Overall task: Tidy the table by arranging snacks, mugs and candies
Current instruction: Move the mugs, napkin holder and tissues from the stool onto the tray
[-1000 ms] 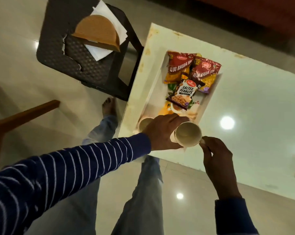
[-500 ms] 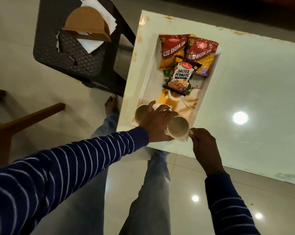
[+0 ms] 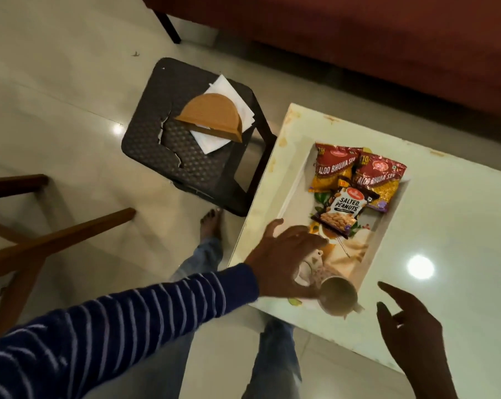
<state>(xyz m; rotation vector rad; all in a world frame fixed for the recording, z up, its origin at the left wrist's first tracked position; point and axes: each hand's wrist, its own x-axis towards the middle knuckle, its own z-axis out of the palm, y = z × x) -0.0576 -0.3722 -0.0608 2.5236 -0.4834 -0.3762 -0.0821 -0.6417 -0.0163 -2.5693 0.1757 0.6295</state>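
Mug (image 3: 339, 296) released, right grip (image 3: 407, 323) off, left grip (image 3: 283, 257) spread

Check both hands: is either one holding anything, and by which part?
Neither. The left hand hovers with spread fingers above the pale ceramic mug on the white tray; contact cannot be told. The right hand is open, apart from it.

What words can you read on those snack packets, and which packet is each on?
"ALOO BHUJIA SEV": left red and yellow packet.
"ALOO BHUJIA SEV": right red and yellow packet, last letters partly cut off.
"SALTED PEANUTS": dark packet.
"10" at the red packets' top corners; logos and smaller print are too blurred.
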